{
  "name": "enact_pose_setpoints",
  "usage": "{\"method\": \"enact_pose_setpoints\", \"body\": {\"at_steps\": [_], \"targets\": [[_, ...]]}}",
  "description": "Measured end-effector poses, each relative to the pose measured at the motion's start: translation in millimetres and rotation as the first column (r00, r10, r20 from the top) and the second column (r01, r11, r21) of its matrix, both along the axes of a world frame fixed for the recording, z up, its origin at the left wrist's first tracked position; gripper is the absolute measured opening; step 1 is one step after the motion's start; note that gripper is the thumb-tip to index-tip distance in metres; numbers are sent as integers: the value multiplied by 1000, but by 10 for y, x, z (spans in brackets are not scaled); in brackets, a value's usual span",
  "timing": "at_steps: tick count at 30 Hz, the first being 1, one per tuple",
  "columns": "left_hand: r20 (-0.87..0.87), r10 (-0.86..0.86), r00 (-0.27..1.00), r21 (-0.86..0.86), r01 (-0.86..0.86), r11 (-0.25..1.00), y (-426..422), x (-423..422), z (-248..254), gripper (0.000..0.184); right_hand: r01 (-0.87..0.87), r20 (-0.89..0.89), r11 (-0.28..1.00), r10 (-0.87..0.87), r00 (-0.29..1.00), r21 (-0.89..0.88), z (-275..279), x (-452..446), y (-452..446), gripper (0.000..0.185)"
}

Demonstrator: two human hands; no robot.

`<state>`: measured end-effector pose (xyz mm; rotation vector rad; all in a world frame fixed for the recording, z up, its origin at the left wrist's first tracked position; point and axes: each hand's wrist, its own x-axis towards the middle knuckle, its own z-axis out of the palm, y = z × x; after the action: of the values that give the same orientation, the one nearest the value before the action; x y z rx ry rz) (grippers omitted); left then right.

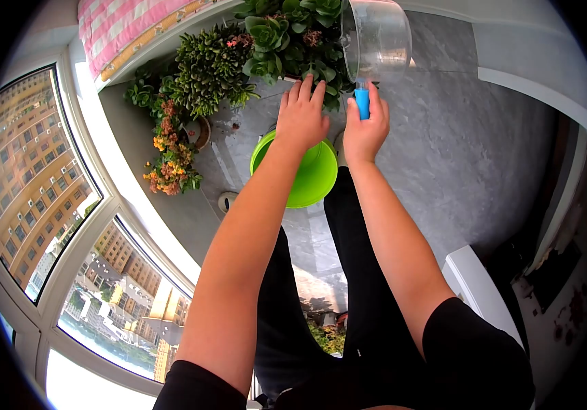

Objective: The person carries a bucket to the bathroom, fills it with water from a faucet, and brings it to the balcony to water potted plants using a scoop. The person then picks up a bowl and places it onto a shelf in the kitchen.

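My right hand (367,126) is closed round the blue handle of a clear plastic water scoop (382,41). The scoop is tilted beside a leafy succulent (269,34), its cup overlapping the right edge of the leaves. My left hand (301,113) reaches over a bright green bucket (316,176) with its fingers stretched out and apart. Its fingertips are at the succulent's lower leaves; whether they press on them I cannot tell. The bucket stands below my forearms, partly hidden by the left one. What lies inside the scoop is hard to make out.
Left of the succulent stand a dense green plant (204,72) and a potted plant with orange and yellow flowers (170,154). Windows (40,184) run along the left. A pink checked cushion (126,31) lies at the upper left. A white box-like object (474,280) stands at right.
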<state>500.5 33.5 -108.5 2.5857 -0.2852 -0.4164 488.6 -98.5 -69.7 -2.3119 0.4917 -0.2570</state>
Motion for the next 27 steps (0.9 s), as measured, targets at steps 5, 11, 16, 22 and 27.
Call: {"method": "enact_pose_setpoints", "body": {"at_steps": [5,11,16,22,27], "targets": [[64,32,997,-69,-27,997,36,-23,76,77,7,-3,1000,-7,1000,21,103,4,-4,46],[-98,278,956,-108,-288,951,622,-734,13,77,180,-231,849,-71,970,496,430,-636,-173,45],[-272,541,796,208,-500,841,1394,-2082,-829,74,-485,-318,849,529,787,212,617,-1549,-636,45],[-802,447,397,-29,-772,634,1500,-2547,-1402,49,-841,-579,535,713,396,82,162,-1693,-264,37],[-820,400,409,-78,-773,629,1379,-2344,-1068,42,-937,-624,107,720,304,-334,-812,-1579,96,28]]}}
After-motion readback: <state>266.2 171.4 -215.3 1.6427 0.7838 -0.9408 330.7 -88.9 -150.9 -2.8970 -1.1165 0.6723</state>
